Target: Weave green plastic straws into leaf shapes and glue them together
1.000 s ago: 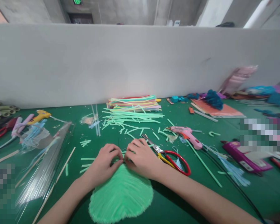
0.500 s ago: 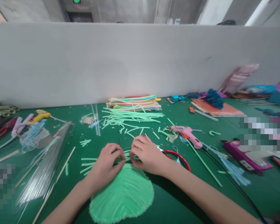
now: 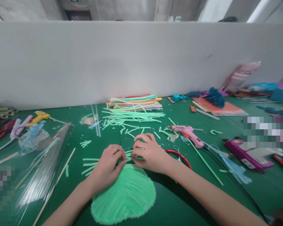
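A fuzzy mint-green lobed piece, seemingly built from pipe cleaners, lies on the table close to me. My left hand pinches at its upper edge, thumb against fingertips. Beside it, my right hand is curled at the same edge, thumb and index finger closed together. Between the two hands, green pipe cleaners show in part; my fingers hide exactly where they are gripped. More pipe cleaner ends stick out left from under my left hand. Red-handled scissors lie partly behind my right wrist.
Bundled coloured pipe cleaners and loose green ones lie toward the grey partition. A pink glue gun with a black cord rests at right, near a purple tool. Left are clear plastic sheeting and a yellow glue gun.
My right hand has shifted slightly, its fingers a little more spread at the top. My left hand stays at the green piece's edge. The view has tilted marginally.
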{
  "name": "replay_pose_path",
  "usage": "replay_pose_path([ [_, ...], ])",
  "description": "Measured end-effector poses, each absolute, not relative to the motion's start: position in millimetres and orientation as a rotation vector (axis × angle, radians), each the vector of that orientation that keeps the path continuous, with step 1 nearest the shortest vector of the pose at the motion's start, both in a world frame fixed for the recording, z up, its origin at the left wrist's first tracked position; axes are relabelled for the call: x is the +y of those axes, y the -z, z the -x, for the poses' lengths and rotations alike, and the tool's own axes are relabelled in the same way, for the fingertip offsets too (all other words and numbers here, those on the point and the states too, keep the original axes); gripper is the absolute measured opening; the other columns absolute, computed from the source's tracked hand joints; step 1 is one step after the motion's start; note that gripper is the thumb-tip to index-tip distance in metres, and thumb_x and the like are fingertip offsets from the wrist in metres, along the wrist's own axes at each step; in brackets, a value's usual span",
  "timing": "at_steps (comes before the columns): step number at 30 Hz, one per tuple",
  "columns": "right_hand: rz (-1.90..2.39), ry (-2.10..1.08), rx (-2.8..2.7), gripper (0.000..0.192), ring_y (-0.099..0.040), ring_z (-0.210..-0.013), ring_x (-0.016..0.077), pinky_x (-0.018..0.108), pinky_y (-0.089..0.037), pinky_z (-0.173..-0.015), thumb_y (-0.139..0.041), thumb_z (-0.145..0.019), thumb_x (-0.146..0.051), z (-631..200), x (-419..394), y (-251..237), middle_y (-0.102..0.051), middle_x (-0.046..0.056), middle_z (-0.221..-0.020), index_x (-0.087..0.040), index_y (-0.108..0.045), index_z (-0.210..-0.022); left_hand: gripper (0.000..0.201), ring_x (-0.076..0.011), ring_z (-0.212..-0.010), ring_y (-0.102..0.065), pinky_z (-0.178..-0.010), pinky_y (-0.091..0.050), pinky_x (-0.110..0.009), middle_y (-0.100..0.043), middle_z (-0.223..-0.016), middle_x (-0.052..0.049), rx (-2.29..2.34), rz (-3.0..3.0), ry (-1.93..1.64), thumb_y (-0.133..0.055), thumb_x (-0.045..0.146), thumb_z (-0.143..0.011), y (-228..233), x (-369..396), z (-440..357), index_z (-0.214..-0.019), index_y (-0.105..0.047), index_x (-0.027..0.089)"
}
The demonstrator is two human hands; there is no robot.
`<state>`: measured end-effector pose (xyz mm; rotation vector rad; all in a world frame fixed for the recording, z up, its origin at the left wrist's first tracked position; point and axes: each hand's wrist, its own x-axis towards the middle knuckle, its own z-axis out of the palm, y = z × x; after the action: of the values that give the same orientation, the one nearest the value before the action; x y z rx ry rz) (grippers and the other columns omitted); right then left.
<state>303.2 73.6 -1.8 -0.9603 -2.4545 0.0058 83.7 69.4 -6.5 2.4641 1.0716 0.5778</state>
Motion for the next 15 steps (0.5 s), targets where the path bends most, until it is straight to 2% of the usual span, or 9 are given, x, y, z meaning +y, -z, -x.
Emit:
replay_pose_path([
  [5, 0.988, -0.106, -2.398, 0.002, -0.047, -0.109, 0.0226, 0.039, -0.029, -0.091, -0.066, -0.082, -0.021, -306.9, 71.1, -2.1, -0.067, 0.002, -0.089, -0.022, -0.066, -0.080, 0.008, -0.0238, -0.108, -0.050, -0.095, -0.041, -0.044, -0.059, -0.101, -0.005, 1.089, -2.449, -0.594, -0.049, 0.019, -0.091, 7.8, 70.6, -83.8, -0.088, -0.055, 0.023],
  [15, 0.963, 0.160, -2.505, 0.006, -0.049, -0.110, 0.0258, 0.046, -0.025, -0.093, -0.059, -0.085, -0.021, -291.7, 69.0, 9.3, -0.070, 0.005, -0.090, -0.019, -0.064, -0.083, 0.007, -0.0235, -0.109, -0.049, -0.095, -0.040, -0.043, -0.058, -0.102, -0.006, 1.073, -2.456, -0.577, -0.047, 0.018, -0.092, 10.3, 69.5, -84.5, -0.090, -0.053, 0.022],
])
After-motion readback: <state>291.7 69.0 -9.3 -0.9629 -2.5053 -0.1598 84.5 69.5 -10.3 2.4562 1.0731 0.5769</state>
